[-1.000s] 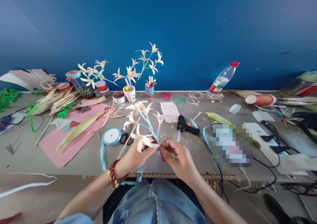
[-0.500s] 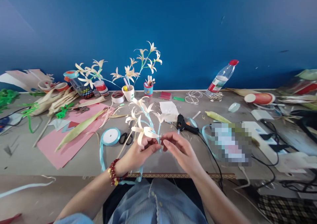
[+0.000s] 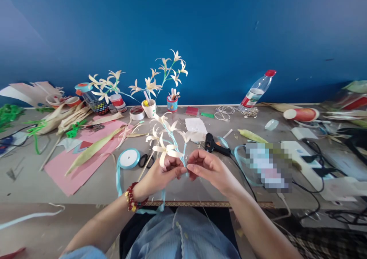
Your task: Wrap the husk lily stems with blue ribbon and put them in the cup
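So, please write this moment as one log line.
left hand: holds flower sprig | right hand: pinches same sprig | glue gun: lying beyond hands

Grey table, cluttered. Left: pink paper. Centre: ribbon spool touching scissors; glue gun just right of white sheet. Back edge: paper cup, tape roll, water bottle tilted vs. wall. Right: power strip w/ cables.

Cream paper-flower sprig, light-blue wrapped stem, upright, above table edge
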The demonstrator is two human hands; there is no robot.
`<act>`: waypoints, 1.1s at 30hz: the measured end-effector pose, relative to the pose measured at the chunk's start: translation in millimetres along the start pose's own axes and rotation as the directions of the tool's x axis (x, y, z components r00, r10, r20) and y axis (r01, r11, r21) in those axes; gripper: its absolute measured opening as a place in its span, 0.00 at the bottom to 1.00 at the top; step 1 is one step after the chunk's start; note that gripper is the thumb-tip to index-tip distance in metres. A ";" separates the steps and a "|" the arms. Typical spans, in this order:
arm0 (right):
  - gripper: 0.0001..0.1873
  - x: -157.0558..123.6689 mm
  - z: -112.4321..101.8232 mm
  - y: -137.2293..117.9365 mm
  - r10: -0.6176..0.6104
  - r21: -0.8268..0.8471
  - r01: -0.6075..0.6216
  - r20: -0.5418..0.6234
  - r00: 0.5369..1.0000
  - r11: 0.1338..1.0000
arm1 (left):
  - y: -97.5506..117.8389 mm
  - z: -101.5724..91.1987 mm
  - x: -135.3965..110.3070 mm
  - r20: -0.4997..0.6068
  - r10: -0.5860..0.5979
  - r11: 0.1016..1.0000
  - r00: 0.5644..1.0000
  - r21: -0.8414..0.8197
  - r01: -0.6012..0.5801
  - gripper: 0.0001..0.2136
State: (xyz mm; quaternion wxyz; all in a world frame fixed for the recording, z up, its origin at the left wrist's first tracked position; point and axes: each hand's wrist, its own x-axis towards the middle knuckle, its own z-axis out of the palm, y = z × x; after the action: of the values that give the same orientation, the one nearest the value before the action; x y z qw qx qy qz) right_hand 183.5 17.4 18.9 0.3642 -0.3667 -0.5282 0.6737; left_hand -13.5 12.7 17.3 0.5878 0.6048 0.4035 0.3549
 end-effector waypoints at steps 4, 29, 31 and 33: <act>0.18 -4.7 2.9 5.6 0.021 -0.037 -0.020 0.021 1.000 0.999 | -2.2 -3.3 0.2 -0.069 0.055 0.996 0.996 0.078 -0.050 0.15; 0.09 -5.6 22.4 27.5 -0.632 -0.862 0.270 -0.073 0.771 0.429 | -10.2 4.0 1.2 -0.155 0.004 0.999 0.988 0.041 0.002 0.08; 0.10 -4.9 23.1 28.7 -0.686 -0.887 0.279 -0.057 0.726 0.369 | -11.1 7.4 0.4 -0.185 0.023 0.999 0.982 0.051 -0.014 0.07; 0.10 -4.1 24.6 29.5 -0.731 -0.916 0.271 -0.034 0.681 0.295 | -10.4 10.1 -0.3 -0.211 0.066 0.995 0.975 0.084 -0.049 0.07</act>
State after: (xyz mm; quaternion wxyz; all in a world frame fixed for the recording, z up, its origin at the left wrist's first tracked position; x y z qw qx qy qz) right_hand 160.7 -2.4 -5.3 0.4399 -0.4477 -0.7766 0.0537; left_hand -5.2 8.0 6.4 0.5063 0.5970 0.4604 0.4186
